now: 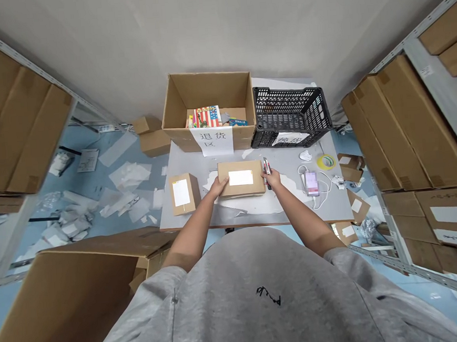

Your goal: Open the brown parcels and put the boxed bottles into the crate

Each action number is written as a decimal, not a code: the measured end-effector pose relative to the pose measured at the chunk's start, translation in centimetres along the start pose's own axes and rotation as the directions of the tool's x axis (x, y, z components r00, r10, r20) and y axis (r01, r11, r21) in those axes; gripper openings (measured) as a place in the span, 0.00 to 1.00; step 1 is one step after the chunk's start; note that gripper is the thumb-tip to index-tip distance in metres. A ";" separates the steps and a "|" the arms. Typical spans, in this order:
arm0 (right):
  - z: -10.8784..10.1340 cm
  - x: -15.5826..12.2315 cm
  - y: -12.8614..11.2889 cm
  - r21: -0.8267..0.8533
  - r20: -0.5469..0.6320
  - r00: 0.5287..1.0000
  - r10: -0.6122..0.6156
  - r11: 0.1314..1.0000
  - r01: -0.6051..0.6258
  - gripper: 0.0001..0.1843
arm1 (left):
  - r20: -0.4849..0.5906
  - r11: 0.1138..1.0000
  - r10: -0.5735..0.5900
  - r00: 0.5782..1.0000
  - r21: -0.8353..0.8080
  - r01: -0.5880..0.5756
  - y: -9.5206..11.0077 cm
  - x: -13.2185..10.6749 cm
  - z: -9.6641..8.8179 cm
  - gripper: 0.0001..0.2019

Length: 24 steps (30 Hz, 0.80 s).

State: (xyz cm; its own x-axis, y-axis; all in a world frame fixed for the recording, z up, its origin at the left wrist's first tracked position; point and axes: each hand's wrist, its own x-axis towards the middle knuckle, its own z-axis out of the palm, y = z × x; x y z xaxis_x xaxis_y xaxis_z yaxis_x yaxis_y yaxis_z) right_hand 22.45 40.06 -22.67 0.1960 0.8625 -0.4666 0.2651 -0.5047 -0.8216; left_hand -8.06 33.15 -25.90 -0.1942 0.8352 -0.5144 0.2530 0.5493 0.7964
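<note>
**Your left hand [217,187] on a cardboard box [240,178], right hand [272,178] gripping a box cutter [267,172].**
Your left fingers [224,181] lie spread on the box, right fingers curled round the cutter; the box sits on the bench [326,205].

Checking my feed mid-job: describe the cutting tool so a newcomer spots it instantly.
On the grey table, find the brown carton with a white label under the person's left hand. Just right of that carton, the right hand grips a utility knife upright. Its slim red-and-black body stands out against the brown cardboard.
</note>
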 end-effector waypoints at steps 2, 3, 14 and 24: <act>0.3 -0.2 -0.4 -0.009 0.017 1.000 0.009 1.000 -0.009 0.15 | 0.007 1.000 0.016 1.000 0.018 -0.016 0.5 0.4 0.3 0.39; 0.4 -0.3 -0.6 -0.002 0.024 1.000 0.009 1.000 -0.009 0.16 | -0.003 0.999 0.020 1.000 0.030 -0.020 0.6 0.4 0.4 0.38; -2.4 -3.4 -0.7 0.191 0.074 0.996 -0.058 0.981 0.043 0.31 | -0.089 0.969 0.243 0.966 0.068 -0.238 -0.7 -3.1 0.5 0.44; -3.2 -5.5 1.1 0.097 0.044 0.999 0.024 0.995 -0.028 0.33 | 0.006 0.983 0.174 0.985 0.049 -0.174 -3.2 -5.5 0.2 0.42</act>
State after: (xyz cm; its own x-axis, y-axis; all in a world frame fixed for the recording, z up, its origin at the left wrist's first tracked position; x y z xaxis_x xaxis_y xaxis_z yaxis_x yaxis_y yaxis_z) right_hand 24.68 34.65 -19.98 0.1607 0.8512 -0.4997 0.1666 -0.5224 -0.8363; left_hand -7.66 26.78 -25.71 -0.1413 0.9183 -0.3697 0.3287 0.3958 0.8575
